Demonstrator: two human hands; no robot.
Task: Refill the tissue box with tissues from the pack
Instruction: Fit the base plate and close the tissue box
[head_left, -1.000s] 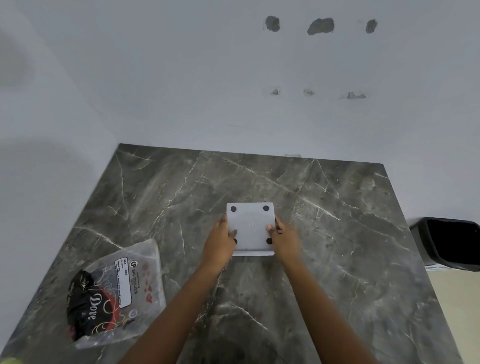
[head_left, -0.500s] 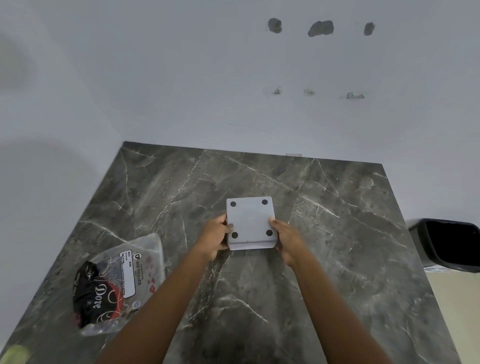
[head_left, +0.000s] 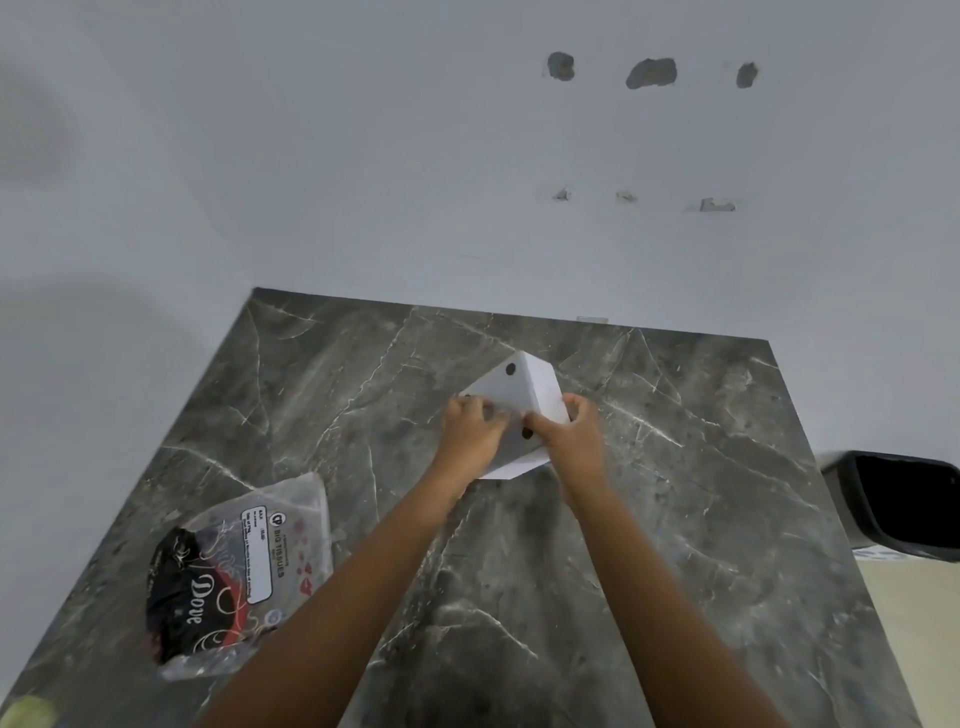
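Observation:
A white square tissue box (head_left: 524, 396) with black round feet is held bottom-up and turned cornerwise above the dark marble table (head_left: 675, 519). My left hand (head_left: 474, 431) grips its left side with fingers over the base. My right hand (head_left: 569, 441) holds its right side, fingers wrapped round the far edge. The tissue pack (head_left: 244, 571), a clear plastic bag with a black and red "Dove" print, lies flat at the table's near left, apart from both hands.
White walls close the table at the back and left. A black bin (head_left: 904, 501) stands past the table's right edge. A yellowish object (head_left: 28, 712) shows at the bottom left corner.
Both hands have moved the box farther from me and rotated it, so a corner now points away. My left fingers shifted onto the base.

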